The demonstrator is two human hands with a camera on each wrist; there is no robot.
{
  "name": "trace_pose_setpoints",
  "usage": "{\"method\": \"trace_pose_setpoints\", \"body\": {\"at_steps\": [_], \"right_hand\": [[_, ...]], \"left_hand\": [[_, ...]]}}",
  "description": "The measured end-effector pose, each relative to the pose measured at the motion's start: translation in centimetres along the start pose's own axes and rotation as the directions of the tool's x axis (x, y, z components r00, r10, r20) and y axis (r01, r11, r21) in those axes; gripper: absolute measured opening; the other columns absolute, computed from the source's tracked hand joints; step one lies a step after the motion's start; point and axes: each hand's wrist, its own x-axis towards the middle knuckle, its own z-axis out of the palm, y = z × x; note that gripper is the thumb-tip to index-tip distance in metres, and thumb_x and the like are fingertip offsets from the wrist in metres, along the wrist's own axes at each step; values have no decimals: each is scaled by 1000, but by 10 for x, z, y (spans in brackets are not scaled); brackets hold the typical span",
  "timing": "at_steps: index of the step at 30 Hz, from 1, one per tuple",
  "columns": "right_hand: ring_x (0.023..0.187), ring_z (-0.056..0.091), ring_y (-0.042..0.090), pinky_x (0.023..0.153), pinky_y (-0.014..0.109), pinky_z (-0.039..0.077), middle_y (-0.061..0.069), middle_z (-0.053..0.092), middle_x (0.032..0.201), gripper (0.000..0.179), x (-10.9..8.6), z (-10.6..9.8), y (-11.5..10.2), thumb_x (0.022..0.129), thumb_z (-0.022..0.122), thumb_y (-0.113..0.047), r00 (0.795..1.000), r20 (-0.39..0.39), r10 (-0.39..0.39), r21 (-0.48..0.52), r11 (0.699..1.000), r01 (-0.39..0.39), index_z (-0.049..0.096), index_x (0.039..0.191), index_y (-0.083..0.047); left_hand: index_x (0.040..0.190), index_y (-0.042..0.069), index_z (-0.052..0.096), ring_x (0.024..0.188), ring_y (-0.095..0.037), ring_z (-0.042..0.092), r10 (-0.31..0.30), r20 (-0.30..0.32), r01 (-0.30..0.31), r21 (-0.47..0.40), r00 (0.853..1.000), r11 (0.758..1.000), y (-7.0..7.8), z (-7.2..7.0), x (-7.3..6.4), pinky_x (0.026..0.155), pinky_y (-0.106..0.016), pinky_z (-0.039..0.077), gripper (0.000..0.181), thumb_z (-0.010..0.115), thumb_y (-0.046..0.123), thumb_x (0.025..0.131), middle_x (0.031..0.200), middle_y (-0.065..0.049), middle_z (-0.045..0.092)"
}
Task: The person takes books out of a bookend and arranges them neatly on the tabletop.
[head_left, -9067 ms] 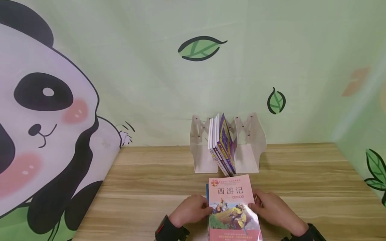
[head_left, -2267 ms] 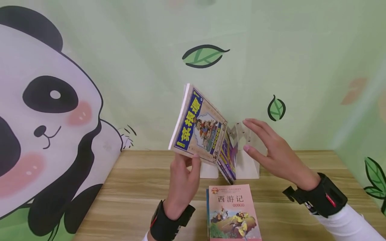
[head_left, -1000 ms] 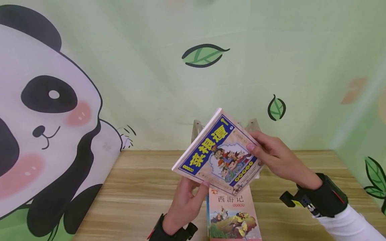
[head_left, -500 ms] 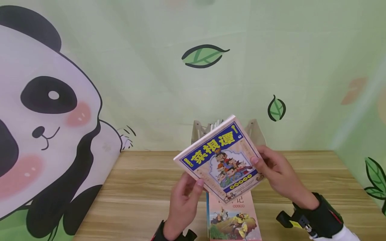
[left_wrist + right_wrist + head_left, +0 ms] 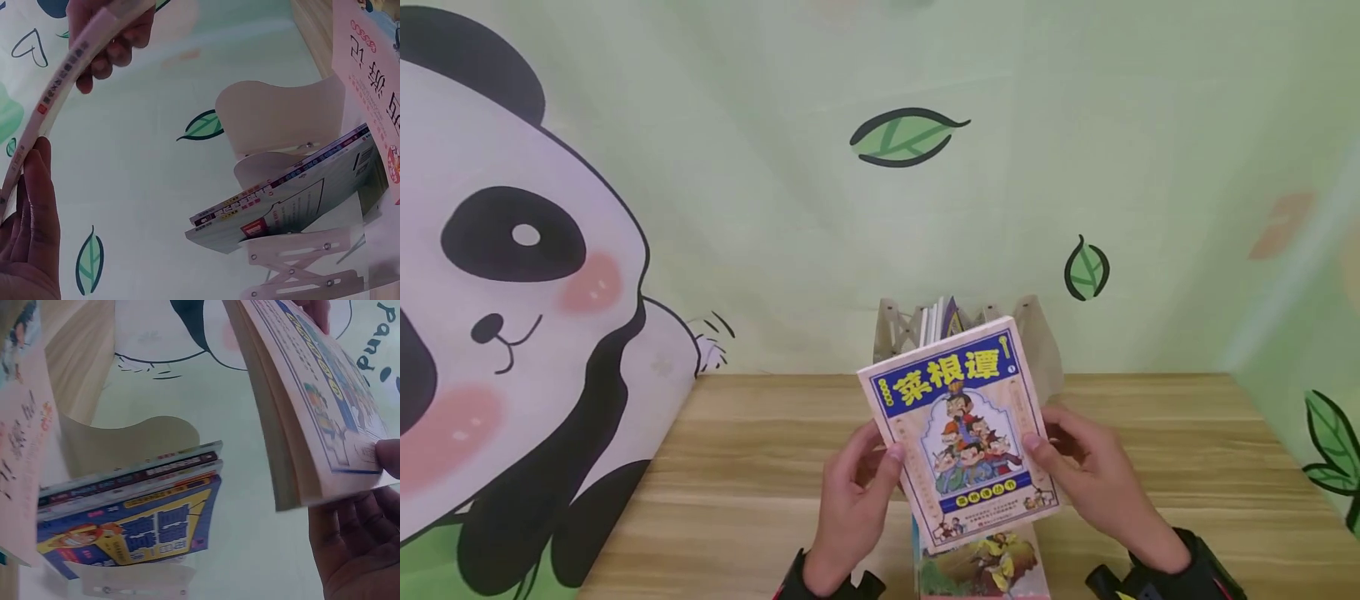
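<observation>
Left hand (image 5: 853, 504) and right hand (image 5: 1093, 471) both pinching the blue-titled book (image 5: 966, 437), thumbs on its cover, above the table (image 5: 737, 500) and in front of the rack (image 5: 1043, 350) near the back edge. Only the left wrist cam catches its lettered spine (image 5: 60, 78).

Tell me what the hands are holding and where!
A book with a blue title band: the left hand grips its left edge, the right hand its right edge, thumbs on the cover.
</observation>
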Motion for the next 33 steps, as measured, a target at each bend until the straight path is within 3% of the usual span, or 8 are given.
{"method": "trace_pose_setpoints", "body": {"at_steps": [4, 8, 15, 19, 23, 28, 33], "right_hand": [[83, 67, 7, 64, 29, 59, 11, 71, 99, 25, -15, 5, 11, 100, 54, -7, 997, -48, 68, -16, 997, -69, 61, 124, -3], [84, 67, 6, 65, 29, 60, 12, 70, 101, 28, -26, 9, 19, 99, 56, -10, 988, -94, 124, -19, 992, -126, 60, 126, -2], [80, 67, 3, 59, 29, 59, 12, 71, 94, 35, -38, 15, 34, 96, 61, -6, 983, -110, 145, -12, 989, -147, 56, 129, 0], [81, 67, 3, 60, 29, 59, 13, 71, 95, 41, -41, 16, 40, 95, 62, -7, 985, -75, 158, 11, 987, -158, 52, 134, 0], [80, 66, 4, 61, 29, 60, 11, 71, 92, 50, -40, 17, 48, 96, 62, -9, 983, -5, 186, 36, 982, -186, 43, 141, -3], [77, 64, 3, 62, 27, 58, 3, 70, 87, 54, -38, 17, 55, 96, 63, -13, 979, 42, 202, -45, 979, -200, 39, 143, -2], [76, 64, 3, 60, 28, 58, 4, 70, 87, 53, -36, 12, 64, 98, 59, -14, 971, 118, 209, -70, 977, -202, 37, 144, -2]], "left_hand": [[135, 8, 55, 75, -15, 72, -65, 59, 64, 17, 996, 998, -2, 2, 0, 58, -33, 59, 34, 52, 6, 101, 110, -20, 70], [137, 12, 55, 76, -15, 73, -149, 111, 147, 22, 983, 989, -5, 5, 2, 60, -32, 60, 36, 53, 13, 101, 108, -16, 70], [143, 21, 51, 78, -13, 73, -310, 174, 303, 64, 935, 951, -16, 6, 2, 65, -31, 61, 42, 55, 18, 101, 108, -11, 71], [147, 20, 44, 76, -13, 73, -351, 204, 330, 130, 914, 935, -20, 4, 3, 66, -28, 60, 48, 55, 19, 101, 107, -13, 71], [149, 14, 40, 77, -14, 73, -374, 212, 338, 189, 903, 922, -24, 3, 4, 66, -27, 60, 51, 56, 19, 100, 105, -15, 72], [147, 12, 40, 70, -13, 71, -397, 221, 348, 229, 891, 909, -33, 2, 4, 63, -28, 59, 51, 57, 14, 99, 101, -15, 73], [146, 15, 39, 74, -13, 70, -442, 242, 377, 272, 864, 885, -40, 2, 5, 63, -28, 59, 53, 58, 13, 97, 101, -14, 75]]}}
